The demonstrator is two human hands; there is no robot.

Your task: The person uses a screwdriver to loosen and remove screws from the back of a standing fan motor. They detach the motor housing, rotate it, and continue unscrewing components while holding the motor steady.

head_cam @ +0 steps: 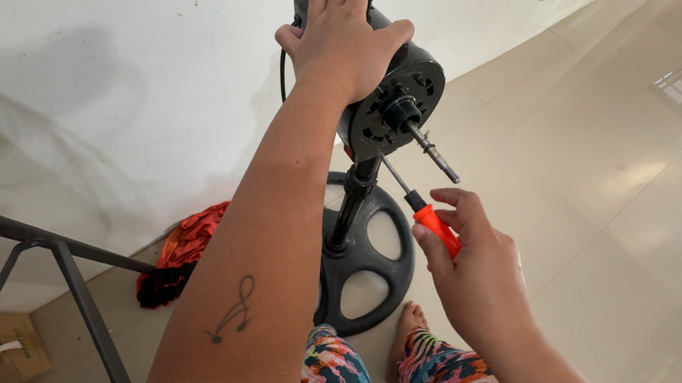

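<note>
The left hand (342,35) sits at the top centre of the frame, clenched over the black motor housing (396,107) of a pedestal fan, fingers wrapped across its top and back. The housing's front faces lower right, and a bare metal shaft (434,154) juts out from its middle.

Just below, at the centre of the frame, the right hand (472,266) grasps a screwdriver by its orange handle (438,229). The thin metal blade (395,178) slants up and to the left, its tip reaching the underside of the housing near the fan's black pole (349,210).

The pole drops to a round black base (381,285) on the pale tiled floor (619,211). A bare foot (407,332) rests beside the base. At lower left, an orange cloth (186,250) lies against the white wall (113,56), next to a dark metal frame (43,253) and a cardboard box (9,345).
</note>
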